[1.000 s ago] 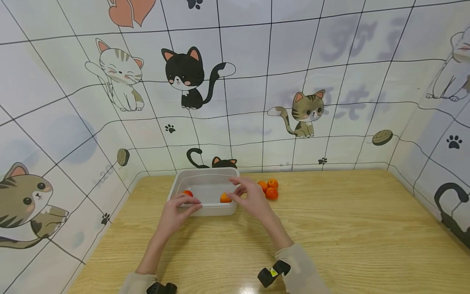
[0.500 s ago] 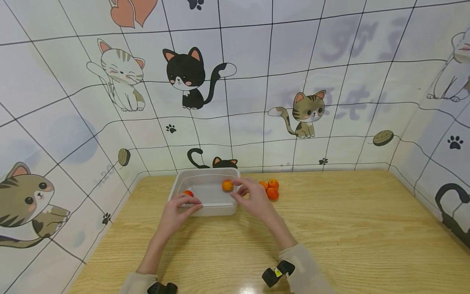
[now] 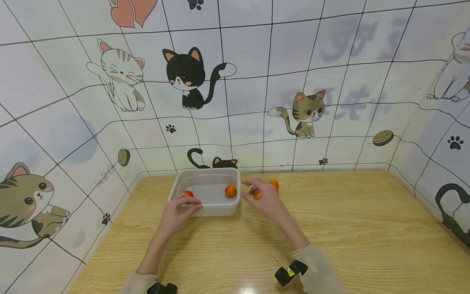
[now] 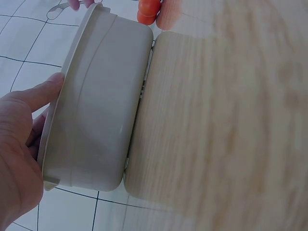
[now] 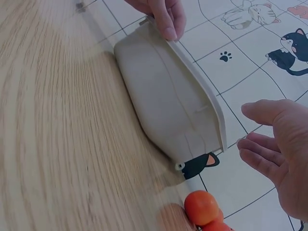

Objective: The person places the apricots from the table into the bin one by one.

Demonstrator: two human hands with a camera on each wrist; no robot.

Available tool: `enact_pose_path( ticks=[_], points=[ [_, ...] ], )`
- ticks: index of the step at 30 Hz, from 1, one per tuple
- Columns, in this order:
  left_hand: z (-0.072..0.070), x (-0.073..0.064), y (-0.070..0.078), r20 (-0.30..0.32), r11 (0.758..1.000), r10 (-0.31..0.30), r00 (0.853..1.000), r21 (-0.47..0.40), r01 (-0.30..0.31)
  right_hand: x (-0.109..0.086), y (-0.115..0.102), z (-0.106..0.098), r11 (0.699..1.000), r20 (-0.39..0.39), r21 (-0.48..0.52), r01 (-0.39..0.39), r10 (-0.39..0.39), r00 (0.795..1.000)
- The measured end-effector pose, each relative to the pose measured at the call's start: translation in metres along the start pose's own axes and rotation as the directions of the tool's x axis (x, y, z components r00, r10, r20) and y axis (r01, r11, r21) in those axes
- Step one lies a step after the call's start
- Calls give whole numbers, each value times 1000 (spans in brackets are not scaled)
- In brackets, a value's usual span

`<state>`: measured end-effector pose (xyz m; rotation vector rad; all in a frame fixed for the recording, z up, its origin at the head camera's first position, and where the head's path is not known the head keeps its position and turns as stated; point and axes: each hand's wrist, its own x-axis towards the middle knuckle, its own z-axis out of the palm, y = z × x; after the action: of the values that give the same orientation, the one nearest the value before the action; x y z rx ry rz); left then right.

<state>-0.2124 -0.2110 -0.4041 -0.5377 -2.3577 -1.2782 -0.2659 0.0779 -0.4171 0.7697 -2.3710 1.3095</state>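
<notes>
A white plastic bin (image 3: 214,210) stands on the table near the back wall. Inside it lie two small orange fruits like mandarins: one fruit (image 3: 230,190) at the right, another (image 3: 188,193) at the left, partly hidden by fingers. My left hand (image 3: 177,211) pinches the bin's front rim; in the left wrist view the thumb (image 4: 50,86) lies on that rim. My right hand (image 3: 265,200) is just right of the bin, holding nothing, thumb and fingers apart. Behind it sit several more orange fruits (image 3: 273,183), partly covered by the hand.
The wooden table (image 3: 349,228) stretches away to the right and front. A white wall (image 3: 249,102) printed with cartoon cats and grid lines rises behind the bin. Black wrist cameras (image 3: 291,272) sit on both sleeves.
My right hand has let go of a fruit inside the bin and moved out to the right, toward the fruits on the table. The fruit has rolled within the bin. My left hand stays put.
</notes>
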Motion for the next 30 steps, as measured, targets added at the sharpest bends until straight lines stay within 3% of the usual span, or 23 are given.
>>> enact_pose_path(
  ticks=[15,24,30],
  points=[
    [-1,0,1,14,999,-37,999,1,37,-9,21,-20,998,-11,-65,10,-11,1000],
    [6,1,-37,9,999,-39,999,4,39,-12,34,-21,993,-3,-112,-36,36,999],
    [5,1,-45,26,998,-57,998,-23,58,-14,39,-20,982,29,-165,-92,98,995]
  ],
)
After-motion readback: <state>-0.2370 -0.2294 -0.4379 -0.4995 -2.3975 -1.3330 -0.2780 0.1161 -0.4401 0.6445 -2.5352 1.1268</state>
